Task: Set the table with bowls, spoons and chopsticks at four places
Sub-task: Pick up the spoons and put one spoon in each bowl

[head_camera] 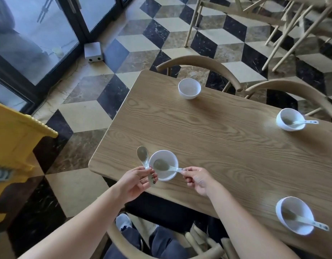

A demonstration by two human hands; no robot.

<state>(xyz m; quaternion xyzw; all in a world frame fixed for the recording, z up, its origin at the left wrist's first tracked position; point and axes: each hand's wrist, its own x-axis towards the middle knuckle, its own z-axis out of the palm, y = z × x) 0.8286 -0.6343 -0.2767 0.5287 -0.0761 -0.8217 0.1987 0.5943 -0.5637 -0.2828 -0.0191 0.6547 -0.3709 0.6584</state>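
Four white bowls stand on the wooden table (217, 139). The near left bowl (168, 177) holds a white spoon (164, 165) whose handle my right hand (198, 179) pinches. My left hand (134, 183) grips a second spoon (143, 157) by its handle, bowl end up, just left of that bowl. The far left bowl (189, 88) has no spoon in it. The far right bowl (289, 119) and the near right bowl (294, 215) each hold a spoon. No chopsticks are in view.
Curved wooden chairs (199, 61) stand along the table's far side, and another chair (204, 247) sits under me. A yellow cart (13, 139) stands at the left. Glass doors and a small grey box (93, 52) lie beyond the checkered floor.
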